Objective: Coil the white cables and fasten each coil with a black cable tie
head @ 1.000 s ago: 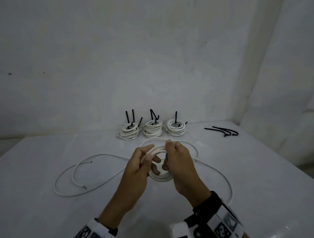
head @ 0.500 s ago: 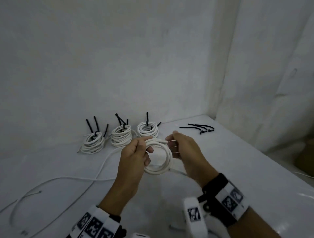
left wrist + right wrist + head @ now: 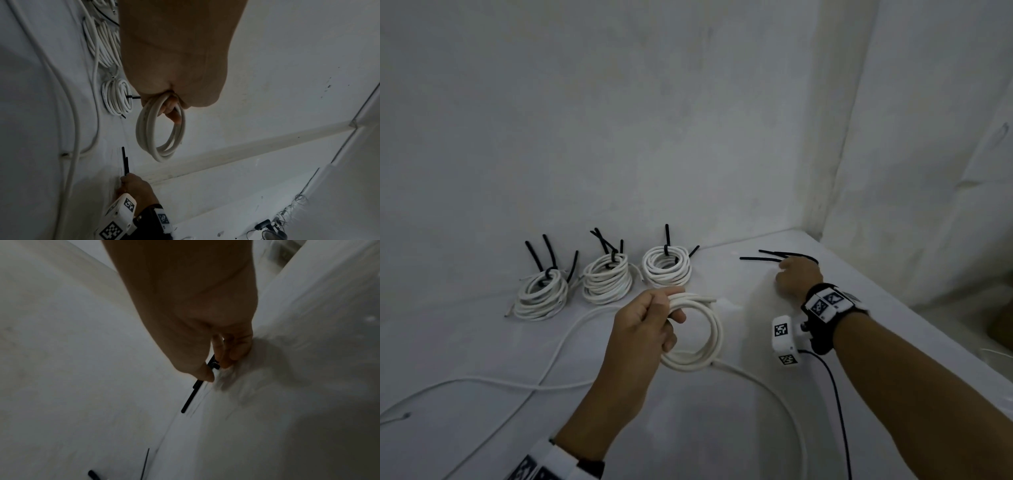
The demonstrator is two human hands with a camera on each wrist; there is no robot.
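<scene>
My left hand (image 3: 654,318) grips a white cable coil (image 3: 709,342) of a few loops, held just above the table; the left wrist view shows the coil (image 3: 144,129) hanging from my curled fingers (image 3: 172,113). The coil's loose tail (image 3: 767,383) trails over the table toward me. My right hand (image 3: 796,274) is at the far right, down on the loose black cable ties (image 3: 763,255). In the right wrist view its thumb and fingers (image 3: 216,368) pinch one black cable tie (image 3: 193,392) near its head, against the table.
Three white coils fastened with black ties stand in a row by the back wall (image 3: 541,294), (image 3: 607,281), (image 3: 667,267). A loose white cable (image 3: 517,383) lies across the left of the white table (image 3: 722,445). The table's right edge runs close behind my right hand.
My right hand has let go of the coil and reached right to the black cable ties. The left hand now holds the coil alone. The view has swung right.
</scene>
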